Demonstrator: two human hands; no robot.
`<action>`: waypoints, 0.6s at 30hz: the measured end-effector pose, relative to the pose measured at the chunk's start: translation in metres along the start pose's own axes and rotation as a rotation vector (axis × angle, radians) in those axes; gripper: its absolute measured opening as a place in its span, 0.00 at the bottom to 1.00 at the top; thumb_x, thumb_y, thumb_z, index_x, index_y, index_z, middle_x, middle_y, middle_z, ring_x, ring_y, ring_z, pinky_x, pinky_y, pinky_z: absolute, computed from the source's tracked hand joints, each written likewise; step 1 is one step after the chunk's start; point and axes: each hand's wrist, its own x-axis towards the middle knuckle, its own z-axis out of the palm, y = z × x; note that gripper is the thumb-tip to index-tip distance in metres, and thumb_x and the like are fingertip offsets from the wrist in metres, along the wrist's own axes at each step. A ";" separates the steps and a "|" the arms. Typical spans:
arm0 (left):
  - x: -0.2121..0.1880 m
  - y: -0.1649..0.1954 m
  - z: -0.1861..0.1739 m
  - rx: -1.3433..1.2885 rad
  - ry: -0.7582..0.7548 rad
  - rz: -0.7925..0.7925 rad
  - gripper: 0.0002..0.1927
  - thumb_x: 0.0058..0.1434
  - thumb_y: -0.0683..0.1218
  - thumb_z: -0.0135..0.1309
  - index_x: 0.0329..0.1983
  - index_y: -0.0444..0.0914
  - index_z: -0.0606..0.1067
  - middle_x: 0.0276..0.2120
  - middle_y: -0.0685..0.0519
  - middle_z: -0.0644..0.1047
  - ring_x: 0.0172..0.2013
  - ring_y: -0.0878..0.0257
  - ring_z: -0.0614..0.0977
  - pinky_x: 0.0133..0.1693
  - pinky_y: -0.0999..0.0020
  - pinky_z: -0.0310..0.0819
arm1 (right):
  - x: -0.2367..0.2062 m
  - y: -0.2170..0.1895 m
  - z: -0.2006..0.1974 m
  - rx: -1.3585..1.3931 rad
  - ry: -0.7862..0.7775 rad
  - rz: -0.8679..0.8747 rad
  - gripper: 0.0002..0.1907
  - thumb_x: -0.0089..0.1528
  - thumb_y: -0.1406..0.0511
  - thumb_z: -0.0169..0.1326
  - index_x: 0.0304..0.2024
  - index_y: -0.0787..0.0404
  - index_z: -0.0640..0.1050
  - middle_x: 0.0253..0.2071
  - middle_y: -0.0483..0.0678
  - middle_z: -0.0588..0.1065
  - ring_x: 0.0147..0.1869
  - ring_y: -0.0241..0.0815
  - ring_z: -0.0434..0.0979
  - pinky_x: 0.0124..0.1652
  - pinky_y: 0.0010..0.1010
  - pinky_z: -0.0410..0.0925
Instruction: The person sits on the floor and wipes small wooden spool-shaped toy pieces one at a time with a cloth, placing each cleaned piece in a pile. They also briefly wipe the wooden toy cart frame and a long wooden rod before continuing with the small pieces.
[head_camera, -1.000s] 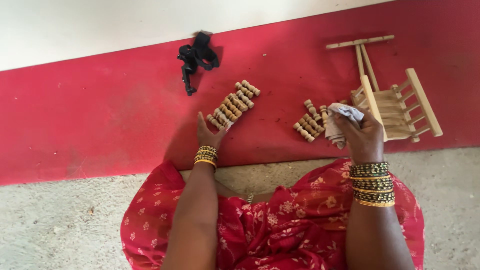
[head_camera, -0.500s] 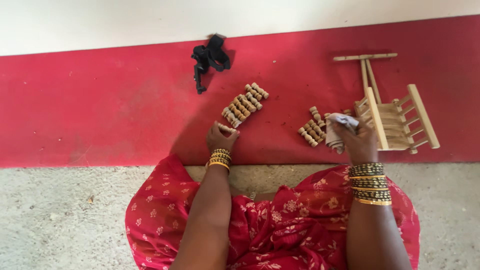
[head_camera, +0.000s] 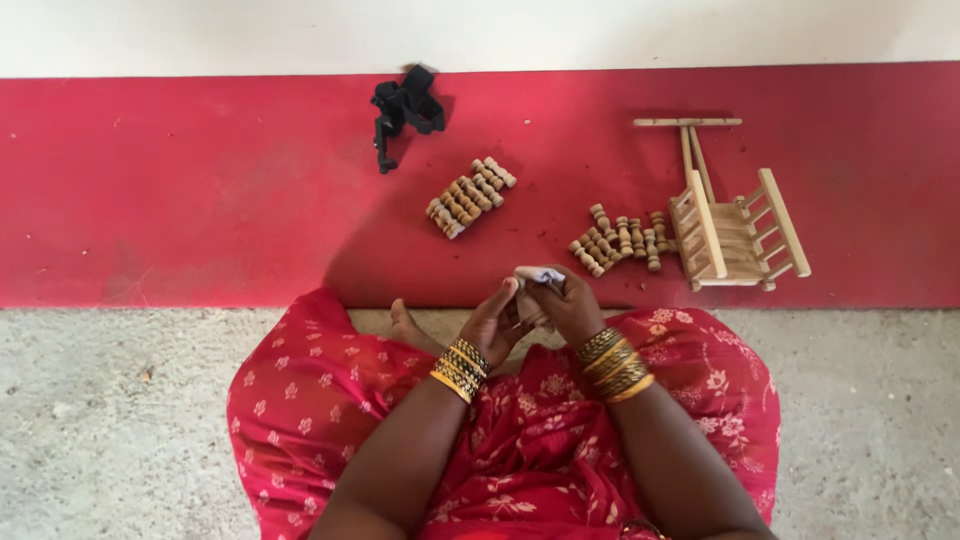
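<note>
My left hand (head_camera: 495, 322) and my right hand (head_camera: 565, 305) meet in front of my lap, both closed around a small white and blue object (head_camera: 540, 277) held between the fingertips. What the object is cannot be told. A neat row of small turned wooden pegs (head_camera: 470, 197) lies on the red floor strip beyond my left hand. A looser heap of the same wooden pegs (head_camera: 620, 240) lies beyond my right hand. Beside that heap sits a small wooden frame toy (head_camera: 735, 225) with slats and a long handle.
A black clamp-like object (head_camera: 405, 108) lies near the white wall at the back. The red floor strip (head_camera: 200, 200) borders grey speckled floor (head_camera: 90, 430). My red patterned garment (head_camera: 330, 400) covers my folded legs, and my bare foot (head_camera: 405, 325) shows.
My left hand has drawn back from the row of pegs to my lap. My right hand has come in from the loose heap, and both now hold the small object together.
</note>
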 end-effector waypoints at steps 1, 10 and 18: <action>-0.003 0.001 0.001 0.000 -0.013 0.007 0.28 0.53 0.58 0.69 0.52 0.40 0.76 0.43 0.51 0.83 0.46 0.59 0.83 0.53 0.57 0.81 | -0.002 0.005 0.001 -0.037 0.049 0.055 0.18 0.64 0.56 0.58 0.51 0.59 0.80 0.38 0.45 0.82 0.34 0.31 0.79 0.31 0.22 0.75; -0.016 0.004 -0.012 0.151 -0.049 0.085 0.37 0.50 0.56 0.71 0.61 0.38 0.74 0.46 0.54 0.81 0.48 0.63 0.81 0.52 0.63 0.75 | -0.010 0.008 0.002 -0.281 0.398 0.209 0.16 0.69 0.59 0.55 0.52 0.64 0.80 0.34 0.51 0.80 0.27 0.37 0.74 0.24 0.29 0.70; -0.016 0.002 -0.018 0.303 -0.240 0.062 0.50 0.44 0.47 0.77 0.70 0.30 0.68 0.53 0.49 0.79 0.52 0.62 0.81 0.56 0.69 0.78 | -0.025 0.000 -0.007 -0.323 0.074 0.129 0.13 0.70 0.61 0.51 0.51 0.62 0.79 0.31 0.50 0.80 0.26 0.32 0.79 0.24 0.20 0.73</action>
